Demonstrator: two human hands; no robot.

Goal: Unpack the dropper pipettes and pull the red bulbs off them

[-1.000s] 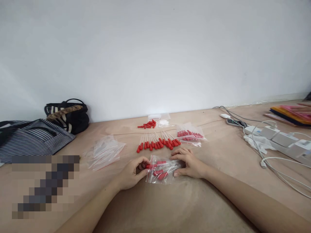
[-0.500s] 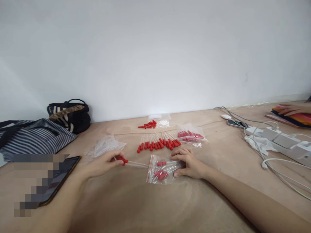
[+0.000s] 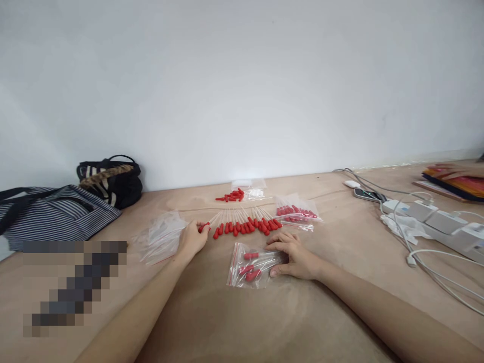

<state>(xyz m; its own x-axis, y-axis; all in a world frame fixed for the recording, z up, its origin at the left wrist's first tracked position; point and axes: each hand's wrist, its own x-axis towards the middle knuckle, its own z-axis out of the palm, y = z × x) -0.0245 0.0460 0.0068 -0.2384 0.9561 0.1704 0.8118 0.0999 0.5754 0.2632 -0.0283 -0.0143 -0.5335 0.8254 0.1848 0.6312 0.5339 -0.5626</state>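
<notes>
Two hands work over one brown table point(image 3: 196, 322); the left hand point(image 3: 194, 238) has thumb and fingers closed on the red end of at least one dropper point(image 3: 204, 227), the exact number hidden by the fingers, at the left end of a row of droppers point(image 3: 242, 226) numbering roughly twenty; the right hand point(image 3: 295, 257) lies over the right end of one clear bag point(image 3: 235, 277), fingers curved, though whether they pinch the plastic cannot be told; three red ends show inside that bag, which lies flat, shiny and creased, a red line along its left edge; the droppers have smooth red bulbs and slim, pale, see-through stems, those in the row fanned with bulbs toward the person; beyond sits one pile of small red pieces point(image 3: 233, 194), too overlapped to count; filled bags point(image 3: 297, 209) overlap at right, flat bags point(image 3: 162, 237) at left, neither countable.
</notes>
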